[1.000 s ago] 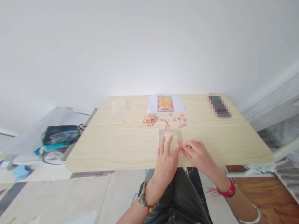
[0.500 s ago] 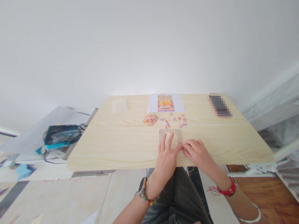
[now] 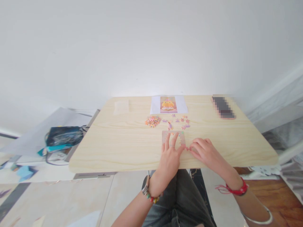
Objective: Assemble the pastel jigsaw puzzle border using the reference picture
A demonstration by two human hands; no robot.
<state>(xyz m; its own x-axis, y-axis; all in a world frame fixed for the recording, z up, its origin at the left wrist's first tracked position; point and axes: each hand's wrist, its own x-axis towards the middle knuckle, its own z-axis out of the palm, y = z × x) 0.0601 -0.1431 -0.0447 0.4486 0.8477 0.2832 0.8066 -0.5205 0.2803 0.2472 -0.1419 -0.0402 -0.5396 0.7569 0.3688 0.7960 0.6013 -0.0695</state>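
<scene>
A small clear puzzle frame [image 3: 181, 136] with a pinkish border lies near the front edge of the pale wooden table [image 3: 123, 142]. My left hand [image 3: 170, 157] rests flat on the frame, fingers spread. My right hand [image 3: 205, 150] sits just right of it, fingertips pinching a tiny pink puzzle piece [image 3: 188, 148] at the frame's lower right corner. Loose purple and pink pieces [image 3: 180, 121] lie scattered just beyond the frame. A heap of orange pieces [image 3: 152, 121] sits to their left.
A reference picture of an orange figure on white paper [image 3: 168, 105] lies at the table's far edge. A phone [image 3: 222, 107] rests at the far right, a clear bag [image 3: 121, 107] at the far left. A dark bag [image 3: 62, 136] sits on a low surface left of the table.
My right hand has shifted slightly right and forward along the frame's lower corner. My left hand has stayed on the frame. The view has drifted a little.
</scene>
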